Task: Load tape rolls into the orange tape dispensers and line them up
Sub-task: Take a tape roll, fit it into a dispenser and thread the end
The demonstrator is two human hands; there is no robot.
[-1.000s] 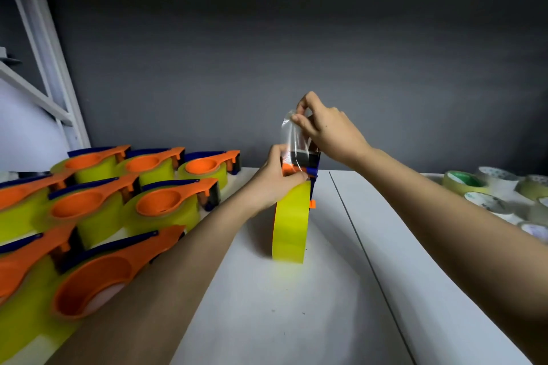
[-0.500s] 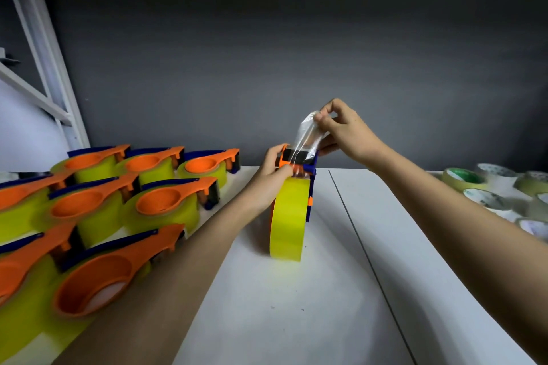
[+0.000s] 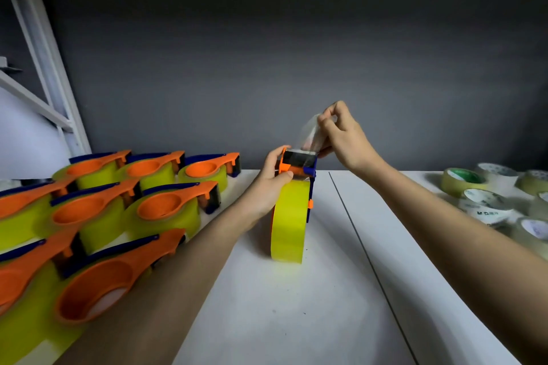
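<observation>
Tape dispensers [image 3: 160, 204], already loaded, lie in rows at the bench's [image 3: 296, 320] left. Mid-bench, the left hand [image 3: 271, 179] grips an upright dispenser [image 3: 292, 201]; the right hand [image 3: 341, 136] pinches its clear tape end [image 3: 310, 135]. Pulled askew, that film could crease, stick to itself, or tip the dispenser over.

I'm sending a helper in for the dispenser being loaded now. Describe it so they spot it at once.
Start from the white table and the rows of loaded dispensers lying flat on its left. Just right of them, near the table's middle, one yellow-green roll in a dispenser stands upright on edge, the only one held by hands.
</observation>
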